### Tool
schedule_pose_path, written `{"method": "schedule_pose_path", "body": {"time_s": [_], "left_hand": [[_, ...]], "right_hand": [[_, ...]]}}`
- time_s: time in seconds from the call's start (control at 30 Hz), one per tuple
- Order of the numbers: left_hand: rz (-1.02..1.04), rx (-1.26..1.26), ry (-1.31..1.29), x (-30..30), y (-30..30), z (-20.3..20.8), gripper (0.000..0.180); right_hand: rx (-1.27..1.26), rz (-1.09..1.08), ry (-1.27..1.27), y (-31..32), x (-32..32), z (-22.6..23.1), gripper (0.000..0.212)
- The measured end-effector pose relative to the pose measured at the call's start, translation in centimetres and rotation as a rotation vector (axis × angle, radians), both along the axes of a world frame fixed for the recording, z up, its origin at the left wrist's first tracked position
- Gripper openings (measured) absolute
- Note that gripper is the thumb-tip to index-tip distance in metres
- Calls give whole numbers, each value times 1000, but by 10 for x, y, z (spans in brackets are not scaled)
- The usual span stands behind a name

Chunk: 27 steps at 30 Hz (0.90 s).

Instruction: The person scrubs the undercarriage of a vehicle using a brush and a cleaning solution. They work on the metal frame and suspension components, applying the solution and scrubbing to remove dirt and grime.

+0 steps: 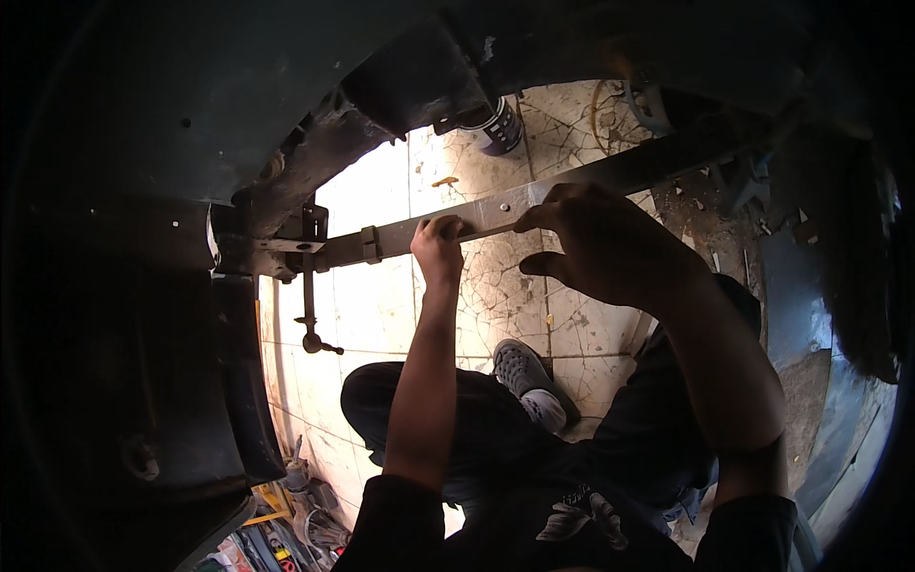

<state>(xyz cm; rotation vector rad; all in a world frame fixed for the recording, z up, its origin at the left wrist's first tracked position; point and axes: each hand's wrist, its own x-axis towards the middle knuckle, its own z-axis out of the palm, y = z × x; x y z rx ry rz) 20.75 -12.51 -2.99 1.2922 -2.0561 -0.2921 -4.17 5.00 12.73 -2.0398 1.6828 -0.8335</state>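
The person's right hand [596,238] was open, its thumb well apart from the forefinger, whose tip lay at the lower edge of a dark flat bar [419,232]. The left hand [438,250], at nine o'clock from the right, had its fingers curled against that same edge; I could not tell whether they gripped. Between the hands ran a thin strip [489,232], either a slim rod or the bar's own lit edge. The bar's long axis ran from between eight and nine o'clock to between two and three. A round bolt head [505,207] on it lay at eleven o'clock from the right forefinger, nearer that hand than the left, and a bracket [370,244] at nine from the left. Farther down, a shoe [522,370] stood at five from the left hand, and a dark tin [496,132] at one, on the cracked tiled floor [381,315]
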Motion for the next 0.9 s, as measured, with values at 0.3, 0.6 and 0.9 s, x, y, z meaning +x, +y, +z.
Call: {"method": "schedule_pose_path", "body": {"time_s": [0.3,0.6,0.9], "left_hand": [[-114,171,-3,-1,-12,1,14],[-16,207,-129,-6,-31,11,16],[-119,149,-131,-3,-23,-2,13]], "right_hand": [[133,2,17,4,10,7,44],[110,43,64,22,16,6,33],[69,67,54,46,-1,20,38]]}}
